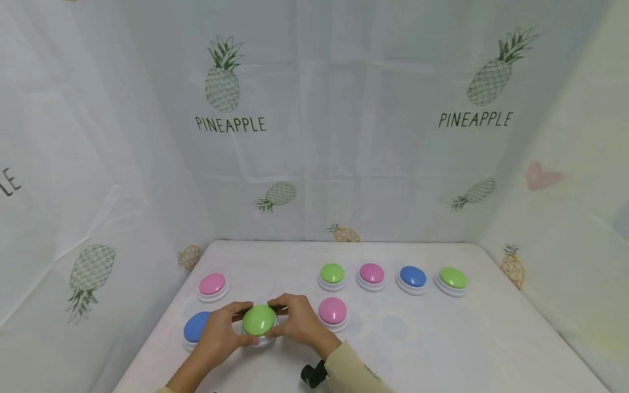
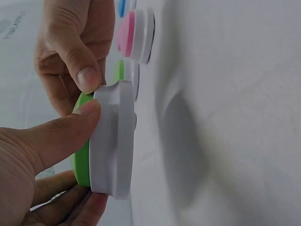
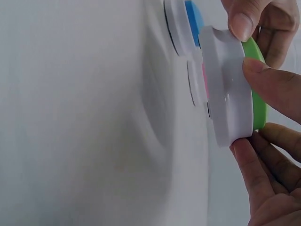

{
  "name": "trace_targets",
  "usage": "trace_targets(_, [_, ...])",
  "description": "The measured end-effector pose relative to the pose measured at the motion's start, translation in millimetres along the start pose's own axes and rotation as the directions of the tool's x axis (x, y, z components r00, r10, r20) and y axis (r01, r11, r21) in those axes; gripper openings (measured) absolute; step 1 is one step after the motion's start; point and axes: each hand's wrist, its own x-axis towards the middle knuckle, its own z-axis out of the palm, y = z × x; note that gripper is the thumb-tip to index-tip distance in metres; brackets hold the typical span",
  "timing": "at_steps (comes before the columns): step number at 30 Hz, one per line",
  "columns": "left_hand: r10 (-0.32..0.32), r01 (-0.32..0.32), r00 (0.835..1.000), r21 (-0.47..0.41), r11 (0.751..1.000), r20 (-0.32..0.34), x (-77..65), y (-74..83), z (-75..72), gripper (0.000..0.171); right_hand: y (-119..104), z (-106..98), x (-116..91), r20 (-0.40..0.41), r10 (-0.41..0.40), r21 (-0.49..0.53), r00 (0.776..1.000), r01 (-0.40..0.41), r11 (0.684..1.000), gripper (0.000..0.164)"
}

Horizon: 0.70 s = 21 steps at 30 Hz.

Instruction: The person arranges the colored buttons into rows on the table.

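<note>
Both hands hold one round push button (image 1: 259, 320) with a green domed top and a white base. My left hand (image 1: 219, 334) grips its left side, thumb at the near edge and fingers round the far side. From the right, my right hand (image 1: 298, 321) pinches it the same way. In the left wrist view the white base (image 2: 110, 141) stands off the tabletop, with a shadow on the cloth. The right wrist view shows both thumbs at the seam between the green top (image 3: 258, 106) and the base. A blue button (image 1: 196, 326) is just left of my left hand, partly covered by it.
A pink button (image 1: 332, 310) sits right of my right hand, another pink one (image 1: 212, 284) at the back left. Green (image 1: 332, 273), pink (image 1: 372, 273), blue (image 1: 413, 277) and green (image 1: 453, 278) buttons line the back. A black object (image 1: 313, 375) lies by the right sleeve. Pineapple-print curtains (image 1: 373, 164) surround the table.
</note>
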Motion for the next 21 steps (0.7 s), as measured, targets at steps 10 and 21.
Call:
trace_targets(10, [0.061, -0.06, 0.998, -0.08, 0.995, 0.006, 22.0, 17.8, 22.1, 0.075, 9, -33, -11, -0.105, 0.008, 0.038, 0.994, -0.004, 0.999, 0.059])
trace_targets(21, [0.169, -0.166, 0.986, -0.172, 0.971, 0.005, 45.6, 42.4, 50.7, 0.07, 18, -75, -30, -0.164, 0.03, 0.009, 0.986, -0.028, 1.0, 0.056])
